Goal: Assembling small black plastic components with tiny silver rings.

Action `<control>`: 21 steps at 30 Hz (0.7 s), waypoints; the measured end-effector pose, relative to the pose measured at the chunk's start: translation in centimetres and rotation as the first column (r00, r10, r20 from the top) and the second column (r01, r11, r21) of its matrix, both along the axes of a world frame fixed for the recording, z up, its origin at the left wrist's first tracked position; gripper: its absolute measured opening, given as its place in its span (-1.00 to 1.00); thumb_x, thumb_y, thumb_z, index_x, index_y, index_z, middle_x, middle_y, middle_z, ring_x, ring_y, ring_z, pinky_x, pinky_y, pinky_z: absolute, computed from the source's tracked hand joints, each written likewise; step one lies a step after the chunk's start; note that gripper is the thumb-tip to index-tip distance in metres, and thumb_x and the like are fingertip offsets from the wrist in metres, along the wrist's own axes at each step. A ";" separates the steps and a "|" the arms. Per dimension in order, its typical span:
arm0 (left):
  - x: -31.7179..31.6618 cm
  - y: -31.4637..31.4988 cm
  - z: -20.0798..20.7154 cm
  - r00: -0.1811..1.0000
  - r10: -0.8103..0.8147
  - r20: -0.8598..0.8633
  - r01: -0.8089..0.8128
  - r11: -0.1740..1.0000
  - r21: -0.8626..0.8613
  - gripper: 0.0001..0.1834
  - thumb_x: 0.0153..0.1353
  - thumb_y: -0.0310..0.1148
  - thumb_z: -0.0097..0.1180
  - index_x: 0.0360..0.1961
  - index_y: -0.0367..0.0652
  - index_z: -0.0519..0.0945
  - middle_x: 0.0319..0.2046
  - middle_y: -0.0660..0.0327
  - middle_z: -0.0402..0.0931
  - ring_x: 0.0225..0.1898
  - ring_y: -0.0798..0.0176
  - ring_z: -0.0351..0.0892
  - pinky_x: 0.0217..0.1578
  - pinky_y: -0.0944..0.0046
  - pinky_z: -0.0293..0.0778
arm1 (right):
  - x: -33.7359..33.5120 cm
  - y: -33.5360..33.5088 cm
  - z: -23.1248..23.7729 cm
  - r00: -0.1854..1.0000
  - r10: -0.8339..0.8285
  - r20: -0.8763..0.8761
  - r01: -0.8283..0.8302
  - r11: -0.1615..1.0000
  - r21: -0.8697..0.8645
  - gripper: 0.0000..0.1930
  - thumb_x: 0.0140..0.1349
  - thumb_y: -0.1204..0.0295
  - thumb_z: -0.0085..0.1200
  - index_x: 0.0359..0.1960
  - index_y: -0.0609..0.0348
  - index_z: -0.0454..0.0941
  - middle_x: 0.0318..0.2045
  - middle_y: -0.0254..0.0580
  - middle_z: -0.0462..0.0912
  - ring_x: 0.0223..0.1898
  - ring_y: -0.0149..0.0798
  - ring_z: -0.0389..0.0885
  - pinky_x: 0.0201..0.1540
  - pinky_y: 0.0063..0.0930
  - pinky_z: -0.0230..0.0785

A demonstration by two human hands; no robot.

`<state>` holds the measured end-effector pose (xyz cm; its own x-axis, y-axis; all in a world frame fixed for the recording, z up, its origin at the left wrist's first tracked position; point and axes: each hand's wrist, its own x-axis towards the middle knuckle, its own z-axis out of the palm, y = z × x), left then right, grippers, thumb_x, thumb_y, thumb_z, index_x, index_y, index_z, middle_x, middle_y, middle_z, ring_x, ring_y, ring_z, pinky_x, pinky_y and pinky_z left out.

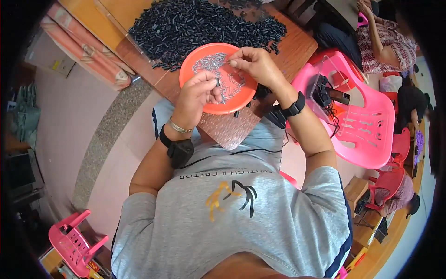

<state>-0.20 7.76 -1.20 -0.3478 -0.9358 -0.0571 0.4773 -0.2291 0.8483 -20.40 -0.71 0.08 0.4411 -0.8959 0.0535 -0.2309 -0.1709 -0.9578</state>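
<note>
An orange-red plastic bowl [204,109] stands on the table, with many small silvery metal pins [209,63] spread over its bottom. Over the bowl's left side, my left hand [197,95] is closed and pinches a small black cylindrical piece [217,82] between thumb and forefinger. At the far right rim my right hand [258,67] is pinched, thumb against forefinger, just above the pins. Whatever sits between those fingertips is too small to make out. Behind the bowl lies a wide heap of small black cylindrical pieces [186,28].
The wooden table [297,42] has its near corner at my lap. A pink plastic chair [371,111] on the right carries a black device with cables [325,93]. Another person [385,46] sits at the far right. Another pink chair [72,242] stands at the lower left.
</note>
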 end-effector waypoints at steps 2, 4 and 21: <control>-0.1 -0.1 0.2 1.000 0.019 0.009 -0.019 1.000 0.003 -0.85 0.26 -0.34 -0.08 -0.28 -0.18 0.43 -0.46 0.26 0.46 -0.43 0.36 0.50 -0.39 0.43 0.38 | 0.1 0.3 0.7 1.000 -0.010 -0.020 0.010 1.000 0.016 -0.88 0.20 0.49 0.11 -0.30 0.29 0.57 -0.43 -0.25 0.65 -0.43 -0.50 0.57 -0.42 -0.57 0.44; -0.1 -0.2 0.3 0.999 0.037 0.017 -0.037 0.999 0.004 -0.85 0.26 -0.34 -0.08 -0.28 -0.19 0.44 -0.46 0.26 0.46 -0.43 0.37 0.50 -0.39 0.43 0.38 | 0.1 0.3 0.9 0.999 -0.020 -0.041 0.022 0.999 0.031 -0.88 0.19 0.47 0.12 -0.31 0.28 0.58 -0.44 -0.26 0.64 -0.44 -0.51 0.56 -0.44 -0.59 0.43; -0.6 -1.0 1.2 0.974 0.073 0.216 -0.045 0.990 -0.132 -0.84 0.25 -0.34 -0.06 -0.26 -0.19 0.47 -0.39 0.24 0.49 -0.36 0.39 0.48 -0.33 0.42 0.36 | 1.1 1.8 1.5 0.989 -0.017 0.147 0.003 0.995 0.101 -0.82 0.24 0.39 0.09 -0.23 0.24 0.60 -0.46 -0.40 0.60 -0.45 -0.59 0.48 -0.42 -0.69 0.34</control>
<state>-0.79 6.79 -0.01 -0.2839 -0.9588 -0.0069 0.2850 -0.0913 0.9542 -19.34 1.06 1.58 0.4259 -0.9043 0.0273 -0.0874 -0.0711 -0.9936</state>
